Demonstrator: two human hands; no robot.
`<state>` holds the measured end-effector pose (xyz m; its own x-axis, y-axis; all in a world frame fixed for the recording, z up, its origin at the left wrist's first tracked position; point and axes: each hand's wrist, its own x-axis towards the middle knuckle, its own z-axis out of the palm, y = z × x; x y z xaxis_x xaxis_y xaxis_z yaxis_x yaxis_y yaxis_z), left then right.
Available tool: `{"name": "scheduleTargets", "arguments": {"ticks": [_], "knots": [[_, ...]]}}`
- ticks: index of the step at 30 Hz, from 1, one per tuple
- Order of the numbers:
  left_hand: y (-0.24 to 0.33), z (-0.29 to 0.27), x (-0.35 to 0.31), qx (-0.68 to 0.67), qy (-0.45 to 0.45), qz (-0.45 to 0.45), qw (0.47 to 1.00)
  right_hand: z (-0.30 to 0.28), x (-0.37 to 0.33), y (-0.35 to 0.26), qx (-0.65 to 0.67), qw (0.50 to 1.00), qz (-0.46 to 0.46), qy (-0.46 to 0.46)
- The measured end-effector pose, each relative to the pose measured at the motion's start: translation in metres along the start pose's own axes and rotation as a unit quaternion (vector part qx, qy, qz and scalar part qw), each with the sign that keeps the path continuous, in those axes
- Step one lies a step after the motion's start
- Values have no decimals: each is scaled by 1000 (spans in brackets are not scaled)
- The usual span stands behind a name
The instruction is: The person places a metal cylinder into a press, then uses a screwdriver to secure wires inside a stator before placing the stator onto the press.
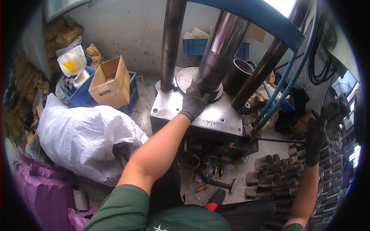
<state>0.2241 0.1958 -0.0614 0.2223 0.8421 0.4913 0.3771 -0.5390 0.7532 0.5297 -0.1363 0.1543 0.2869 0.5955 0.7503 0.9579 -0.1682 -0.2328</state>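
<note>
My left hand (194, 101), in a dark grey glove, is closed against the lower left side of a dark metal sleeve (212, 71), its fingers and thumb curved round it. The sleeve stands upright under the shiny ram (229, 32) of a press, over a round plate on the steel bed (173, 106). Another round metal disc (186, 77) lies beside it. Off to the right, my gloved right hand (317, 136) is raised with its fingers stretched upward and apart. A thin dark rod (279, 141) runs from the press toward that hand; whether they touch I cannot tell.
Dark press columns (173, 46) and blue hoses (287, 88) flank the bed. Behind stands a dark tube (239, 75). Several metal sleeves (269, 179) cover the floor at right. A hammer (227, 184) lies near my foot. A white sack (86, 138) and wooden box (111, 86) are left.
</note>
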Motion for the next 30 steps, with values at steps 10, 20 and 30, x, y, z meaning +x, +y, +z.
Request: {"name": "scheduleTargets", "arguments": {"ticks": [10,20,30], "knots": [[0,-1,-1,-13,3,6,1000,-55,-144,-2,36,886,75,-456],[0,-6,0,-20,-5,7,1000,-58,-169,-48,35,870,99,-481],[1,-8,0,-27,-20,-1,999,-59,-174,-40,40,876,121,-465]]}}
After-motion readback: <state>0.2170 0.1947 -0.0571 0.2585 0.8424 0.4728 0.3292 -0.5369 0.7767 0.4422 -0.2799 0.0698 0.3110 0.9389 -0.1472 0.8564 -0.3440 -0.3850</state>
